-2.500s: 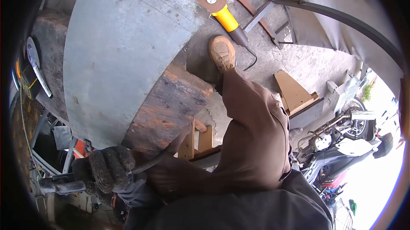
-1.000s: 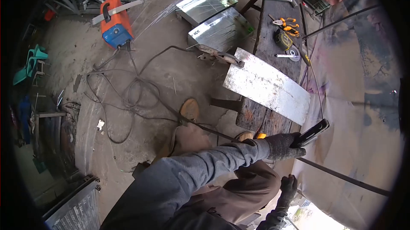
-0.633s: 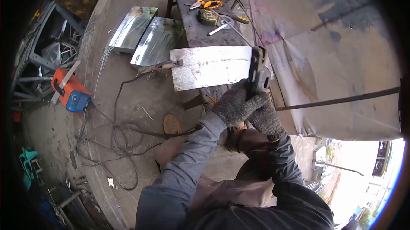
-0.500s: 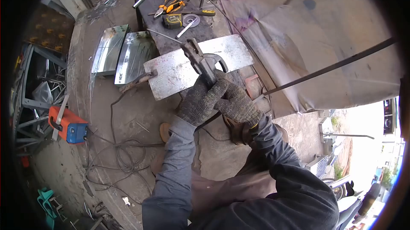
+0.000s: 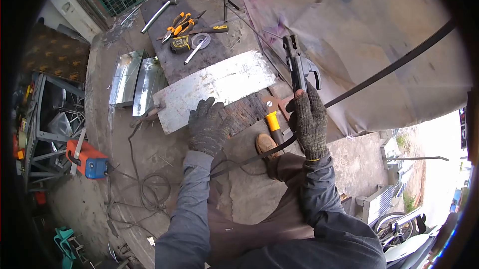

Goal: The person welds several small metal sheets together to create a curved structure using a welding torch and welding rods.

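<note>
While your gloved right hand [image 5: 310, 124] is gripping one black holder [image 5: 300, 72], fingers wrapped around its handle, one thin rod [image 5: 273, 35] is sticking out near its tip. Your gloved left hand [image 5: 205, 125] is holding nothing; its fingers are spreading apart over the near edge of one metal sheet [image 5: 219, 84], but whether they are touching it, I cannot tell. This sheet is lying across one wooden bench [image 5: 247, 113], its left end hanging past the side, and one clamp [image 5: 155, 112] is biting that end. Farther along the bench, one tape measure [image 5: 179, 45], one round ring [image 5: 204, 38] and one white marker [image 5: 193, 55] are lying close together. Just beyond, orange-handled pliers [image 5: 178, 25] are lying; their number I cannot count surely. Left of the bench, two shiny metal boxes [image 5: 127, 77] are standing side by side. On the right, one yellow grinder [image 5: 273, 122] is lying near one brown shoe [image 5: 265, 145]. Well apart, at left, one orange-and-blue machine [image 5: 90, 159] is standing.
</note>
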